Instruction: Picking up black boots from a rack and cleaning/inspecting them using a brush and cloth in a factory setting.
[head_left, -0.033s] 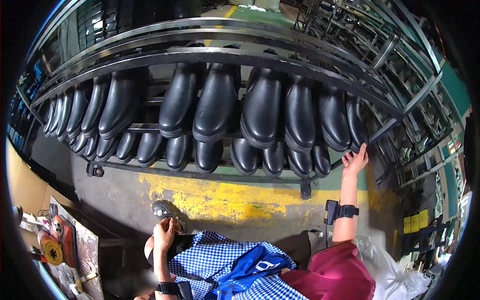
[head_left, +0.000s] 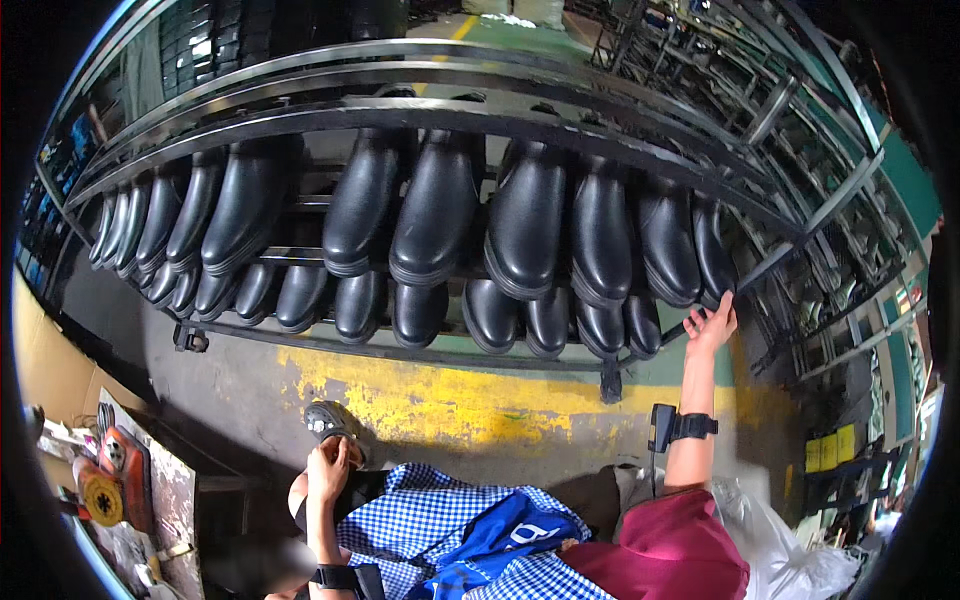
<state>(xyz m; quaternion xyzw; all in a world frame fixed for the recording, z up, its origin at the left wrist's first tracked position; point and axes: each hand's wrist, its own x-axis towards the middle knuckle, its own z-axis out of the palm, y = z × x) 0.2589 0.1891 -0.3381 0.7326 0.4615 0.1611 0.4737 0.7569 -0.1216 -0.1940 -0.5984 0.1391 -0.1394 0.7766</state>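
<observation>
Glossy black boots hang toe-down in two rows on a metal rack. My right hand (head_left: 710, 324) is raised at the rack's right end, its fingers apart at the toe of the last boot (head_left: 713, 248) in the upper row. Whether they touch that toe or stop just short of it, I cannot tell. Low on the left, above my knee, my left hand (head_left: 328, 472) is closed with its fingers bent together. Anything between those fingers is too small or hidden to make out. Beside it shows a dark, patterned shoe (head_left: 325, 418) on the floor.
The rack's lower rail (head_left: 420, 352) runs across in front of me, with a caster (head_left: 192, 340) at its left end. An orange power tool (head_left: 125, 475) lies on a worktop to my left. More racks (head_left: 840, 240) stand on the right, and white plastic bags (head_left: 780, 545) lie beside me.
The boots and rack sit very slightly lower and further right in the picture. Neither hand has visibly changed its grip or place.
</observation>
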